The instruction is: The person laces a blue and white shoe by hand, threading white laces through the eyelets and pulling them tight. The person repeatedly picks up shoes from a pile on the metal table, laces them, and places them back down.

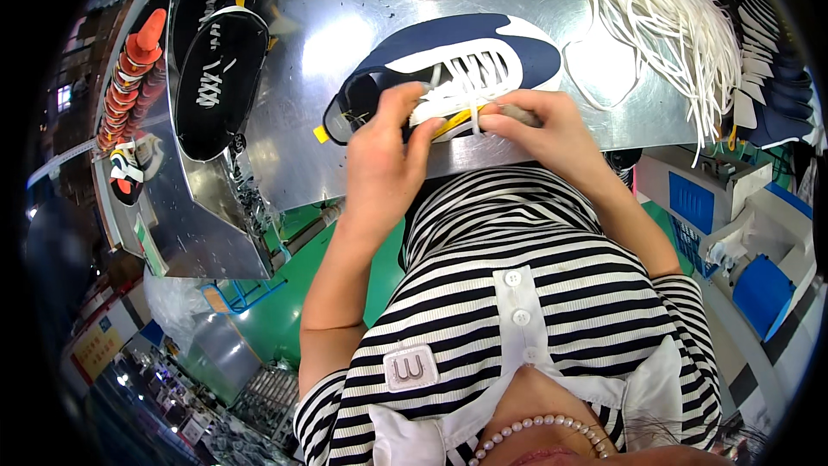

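Note:
A navy and white sneaker upper (414,47) lies on its side on the metal table, its toe to the right. White shoelace (470,73) runs through the eyelets across its front. A yellow strip (457,123) shows along the near edge, between my hands. My left hand (386,142) is closed at the shoe's opening, its thumb and fingers gripping the near edge by the tongue. Beside the lower eyelets, my right hand (548,125) pinches the white lace between thumb and forefinger. What lies behind its fingertips is partly hidden.
A large bundle of white laces (638,17) spreads over the far right of the metal table (297,134). Black laced uppers (220,86) are stacked at the left. More navy uppers (768,103) stand at the right edge, and orange-red shoe pieces (138,56) line the far left.

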Demonstrator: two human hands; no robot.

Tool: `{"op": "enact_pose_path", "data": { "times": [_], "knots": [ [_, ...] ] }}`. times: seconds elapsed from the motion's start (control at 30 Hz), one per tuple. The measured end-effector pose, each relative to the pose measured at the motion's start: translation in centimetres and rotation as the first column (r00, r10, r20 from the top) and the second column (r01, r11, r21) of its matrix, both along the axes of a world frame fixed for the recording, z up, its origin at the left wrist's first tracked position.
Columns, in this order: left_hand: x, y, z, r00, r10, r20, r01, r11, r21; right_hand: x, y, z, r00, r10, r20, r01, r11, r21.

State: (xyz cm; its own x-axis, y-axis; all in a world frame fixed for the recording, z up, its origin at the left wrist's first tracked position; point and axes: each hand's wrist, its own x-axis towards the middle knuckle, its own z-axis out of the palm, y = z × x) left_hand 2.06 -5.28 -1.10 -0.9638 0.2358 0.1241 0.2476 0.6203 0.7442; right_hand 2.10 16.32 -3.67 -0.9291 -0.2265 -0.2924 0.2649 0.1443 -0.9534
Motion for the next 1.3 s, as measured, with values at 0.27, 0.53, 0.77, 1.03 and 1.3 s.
{"op": "enact_pose_path", "data": {
  "times": [0.27,0.53,0.77,1.03,1.3],
  "knots": [
    [-0.6,0.4,0.5,0.999,0.007,-0.052,-0.009,0.999,-0.030,-1.5,-2.1,0.8,0.983,-0.160,-0.094,0.140,0.971,-0.193],
    [-1.0,1.8,0.3,0.993,0.107,-0.050,-0.114,0.977,-0.179,-2.7,-3.5,-0.9,0.975,-0.192,-0.111,0.162,0.958,-0.237],
    [-1.0,2.0,-0.1,0.985,0.123,-0.124,-0.143,0.977,-0.161,0.1,-1.1,0.9,0.969,-0.027,-0.244,0.039,0.998,0.044],
    [-1.0,2.0,0.0,0.988,0.124,-0.093,-0.140,0.974,-0.180,-2.4,-2.8,0.1,0.973,-0.148,-0.178,0.140,0.989,-0.053],
    [-0.9,1.3,0.1,0.993,0.091,-0.081,-0.105,0.976,-0.191,-2.7,-3.6,-0.2,0.986,-0.141,-0.088,0.117,0.965,-0.234]
  ]
}}
